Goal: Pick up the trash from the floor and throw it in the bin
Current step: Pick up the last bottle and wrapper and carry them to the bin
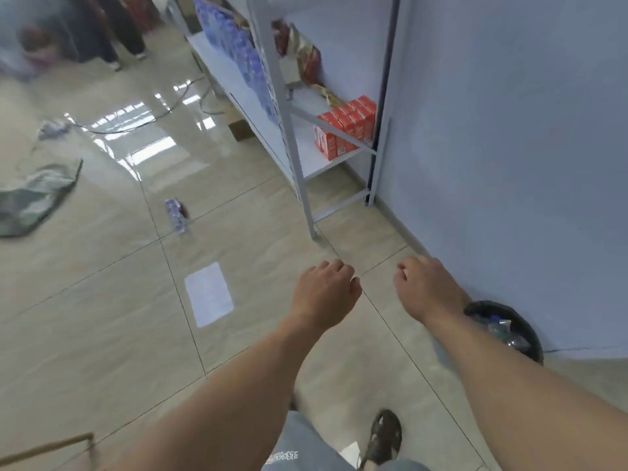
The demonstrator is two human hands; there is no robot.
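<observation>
A blue and white wrapper [175, 215] lies on the tiled floor ahead, left of the shelf. A grey-green plastic bag [32, 197] lies crumpled at the far left, and a smaller crumpled piece [52, 128] sits beyond it. A black bin [530, 331] lined with a bag stands against the wall at the right and holds plastic trash. My left hand [324, 294] hangs over the floor with its fingers curled and nothing in it. My right hand [426, 288] is just left of the bin, fingers loosely curled, holding nothing.
A white metal shelf [299, 158] with red cartons [346, 127] and blue packs stands along the blue wall [509, 147]. Cables [136, 125] run across the floor further back. People's legs [122, 32] stand at the far end. My shoe [384, 436] is at the bottom.
</observation>
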